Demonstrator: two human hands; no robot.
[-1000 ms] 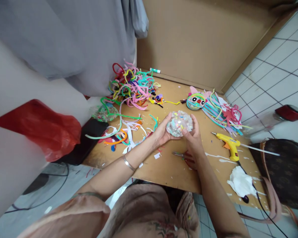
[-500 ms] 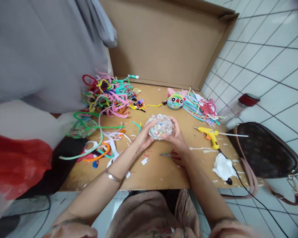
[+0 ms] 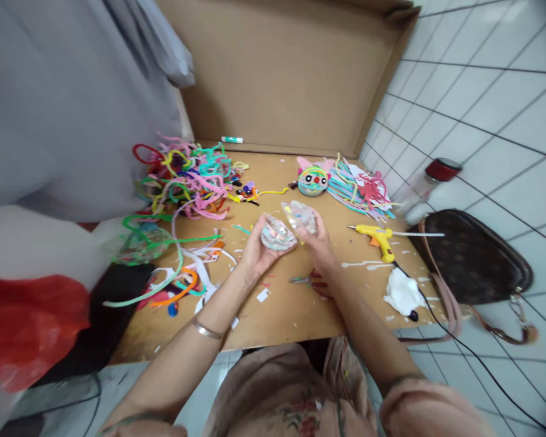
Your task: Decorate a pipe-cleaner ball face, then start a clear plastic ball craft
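Observation:
My left hand (image 3: 257, 252) is closed around one half of a round, whitish see-through shell (image 3: 276, 235) with small coloured bits in it. In my right hand (image 3: 319, 243) is the other half, a clear shell piece (image 3: 300, 216) tilted up and also speckled with colour. A narrow gap parts the two pieces over the middle of the table. Below my right wrist lie scissors (image 3: 300, 280), their handles partly hidden by the forearm. Beyond the hands sits a round decorated face (image 3: 313, 181) with googly eyes, pink ears and a tail of pipe cleaners.
A tangled heap of pipe cleaners (image 3: 188, 176) lies at the left, near a glue stick (image 3: 232, 139). To the right are a yellow glue gun (image 3: 377, 237) with a trailing cord, crumpled white tissue (image 3: 401, 292), a brown bag (image 3: 477, 255) and a red-lidded bottle (image 3: 441, 171). Cardboard (image 3: 277, 73) stands behind.
The round object held in both hands has come apart into two halves. My right hand has lifted its half away from the one in my left hand. The view has shifted slightly.

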